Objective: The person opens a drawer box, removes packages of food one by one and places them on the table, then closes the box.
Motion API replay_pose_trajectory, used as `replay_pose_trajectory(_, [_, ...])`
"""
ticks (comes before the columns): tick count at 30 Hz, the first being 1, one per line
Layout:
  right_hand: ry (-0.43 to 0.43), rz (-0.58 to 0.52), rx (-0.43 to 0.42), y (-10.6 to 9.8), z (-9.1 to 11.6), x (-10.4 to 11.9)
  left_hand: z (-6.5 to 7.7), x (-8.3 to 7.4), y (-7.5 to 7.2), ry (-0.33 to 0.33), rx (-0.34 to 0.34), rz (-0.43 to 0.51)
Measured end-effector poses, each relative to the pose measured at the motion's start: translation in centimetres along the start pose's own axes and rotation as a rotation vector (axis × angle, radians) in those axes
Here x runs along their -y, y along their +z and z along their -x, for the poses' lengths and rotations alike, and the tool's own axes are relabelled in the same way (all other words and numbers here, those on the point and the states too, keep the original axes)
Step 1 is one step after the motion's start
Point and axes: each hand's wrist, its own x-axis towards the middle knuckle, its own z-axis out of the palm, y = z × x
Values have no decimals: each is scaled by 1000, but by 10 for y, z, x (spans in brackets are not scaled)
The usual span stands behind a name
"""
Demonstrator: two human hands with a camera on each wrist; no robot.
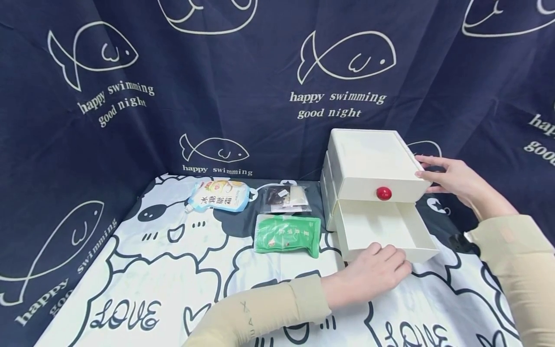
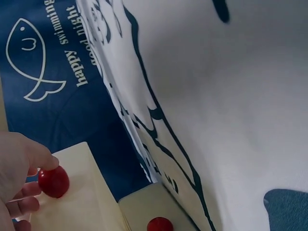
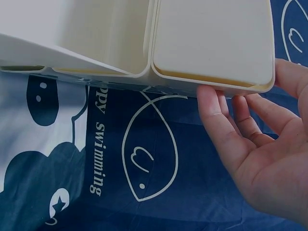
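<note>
A white cabinet [image 1: 368, 154] of three stacked drawers stands on the right side of the cloth. Its middle drawer [image 1: 379, 226] is pulled out, with bare white inside. My left hand [image 1: 375, 274] is at that drawer's front, thumb and fingers around its red knob [image 2: 54, 182]. The top drawer is closed, its own red knob [image 1: 383, 193] facing me. In the left wrist view, another red knob [image 2: 160, 224] shows on the closed bottom drawer [image 2: 139, 207]. My right hand [image 1: 455, 180] rests its extended fingertips against the cabinet's upper right side.
Left of the cabinet lie a green packet [image 1: 286, 235], a clear packet [image 1: 285, 199] with dark and pale contents, and a white-and-blue spouted pouch [image 1: 221, 195]. A navy fish-print curtain [image 1: 269, 86] hangs behind. A white cartoon-print cloth [image 1: 182, 270] covers the surface.
</note>
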Motion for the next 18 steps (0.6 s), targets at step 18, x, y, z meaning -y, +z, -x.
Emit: replay_pose_trajectory(18, [0, -1, -7, 0, 0, -1, -4, 0, 7, 78, -145, -104])
